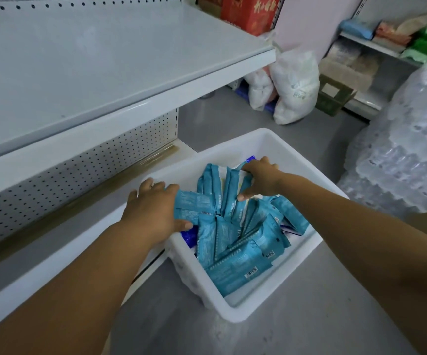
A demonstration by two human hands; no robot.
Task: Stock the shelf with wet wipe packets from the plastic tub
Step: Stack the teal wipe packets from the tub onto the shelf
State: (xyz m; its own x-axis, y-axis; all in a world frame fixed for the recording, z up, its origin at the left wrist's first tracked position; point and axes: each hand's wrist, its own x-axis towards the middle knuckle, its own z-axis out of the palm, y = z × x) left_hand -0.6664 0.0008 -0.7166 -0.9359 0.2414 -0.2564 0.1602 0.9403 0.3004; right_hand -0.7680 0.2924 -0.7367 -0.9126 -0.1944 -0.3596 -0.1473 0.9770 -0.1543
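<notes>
Left grip [153, 208], right grip [261, 180] around packets [195, 204]

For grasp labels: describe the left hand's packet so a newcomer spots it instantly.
Find the white tub on the floor. At its left wall, the left hand grips a teal packet. It is the only one lying crosswise, its end under that hand.

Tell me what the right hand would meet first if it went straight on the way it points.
The upright teal packets, which the right hand grips in the white tub. Beyond them, probably the packet that the left hand holds; depth is unclear.
</notes>
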